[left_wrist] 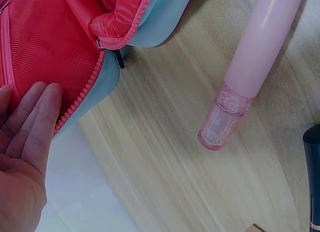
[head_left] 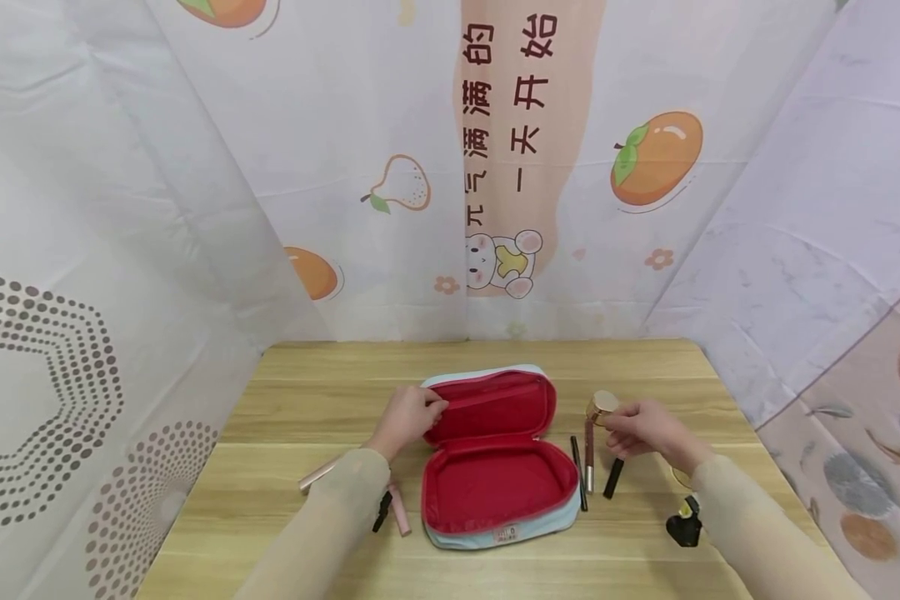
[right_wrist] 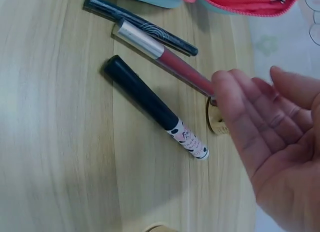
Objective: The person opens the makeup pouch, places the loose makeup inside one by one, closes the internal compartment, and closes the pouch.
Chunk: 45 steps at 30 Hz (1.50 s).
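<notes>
An unzipped pale blue cosmetic bag (head_left: 498,487) with red lining lies with its lid folded back. My left hand (head_left: 412,414) is at the lid's left edge; in the left wrist view its fingers (left_wrist: 35,122) lie nearly straight against the red lining. My right hand (head_left: 648,429) reaches beside a gold-capped jar (head_left: 602,405), its fingers loosely bent with nothing visible between them. Whether it touches the jar cannot be told. Near that hand lie a black tube with a patterned white end (right_wrist: 150,102), a dark red lip gloss (right_wrist: 182,67) and a slim black pen (right_wrist: 140,27).
Left of the bag are a pink tube (head_left: 401,510), a black tube (left_wrist: 312,172) and a pale pink tube (head_left: 317,475). A small black and yellow object (head_left: 685,525) stands by the right sleeve, with a gold-rimmed item (head_left: 680,477) partly hidden there. Printed curtains surround the wooden table (head_left: 300,375).
</notes>
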Tool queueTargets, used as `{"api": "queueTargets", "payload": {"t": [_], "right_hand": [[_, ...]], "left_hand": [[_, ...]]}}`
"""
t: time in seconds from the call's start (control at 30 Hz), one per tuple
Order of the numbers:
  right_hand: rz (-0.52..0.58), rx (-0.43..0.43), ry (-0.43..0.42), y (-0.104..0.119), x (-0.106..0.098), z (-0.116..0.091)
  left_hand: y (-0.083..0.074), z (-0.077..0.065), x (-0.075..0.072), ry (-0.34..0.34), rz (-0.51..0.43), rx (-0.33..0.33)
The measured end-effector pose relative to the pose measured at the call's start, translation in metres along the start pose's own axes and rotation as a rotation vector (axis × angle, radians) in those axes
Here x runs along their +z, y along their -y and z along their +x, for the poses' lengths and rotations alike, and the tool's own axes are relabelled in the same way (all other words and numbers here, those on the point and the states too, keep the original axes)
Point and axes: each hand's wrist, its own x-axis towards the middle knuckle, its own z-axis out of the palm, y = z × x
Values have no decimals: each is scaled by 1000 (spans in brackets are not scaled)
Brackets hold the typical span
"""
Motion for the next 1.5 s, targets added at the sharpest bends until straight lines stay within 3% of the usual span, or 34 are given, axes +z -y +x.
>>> {"api": "queueTargets", "payload": {"t": [0.33, 0.6, 1.0, 1.5], "right_hand": [[32, 164, -46, -16, -11, -15], [66, 247, -89, -29, -9, -20], [46, 269, -67, -41, -7, -17], [58, 338, -172, -48, 7, -4]], "left_hand": [[-1, 0, 0, 8, -23, -23], [1, 0, 2, 6, -24, -12], [1, 4, 2, 17, -46, -33], [3, 6, 2, 18, -58, -36]]}}
